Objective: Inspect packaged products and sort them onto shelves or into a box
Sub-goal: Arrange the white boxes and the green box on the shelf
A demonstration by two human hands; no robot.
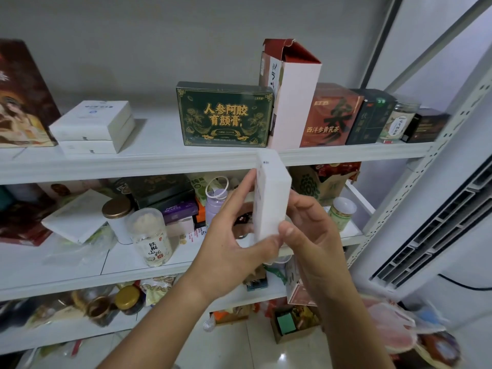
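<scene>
White box (pixel 270 198), plain, upright, pinched by left hand (pixel 229 243) and right hand (pixel 311 233) fingers (pixel 241 194).

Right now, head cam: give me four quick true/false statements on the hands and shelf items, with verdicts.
1. The left hand and right hand both hold the white box. True.
2. The tall carton beside the green box is open at the top. True.
3. The green box lies on the middle shelf. False: it stands on the top shelf.
4. The white box rests on a shelf. False: it is held upright in the air, in front of the shelves.
</scene>
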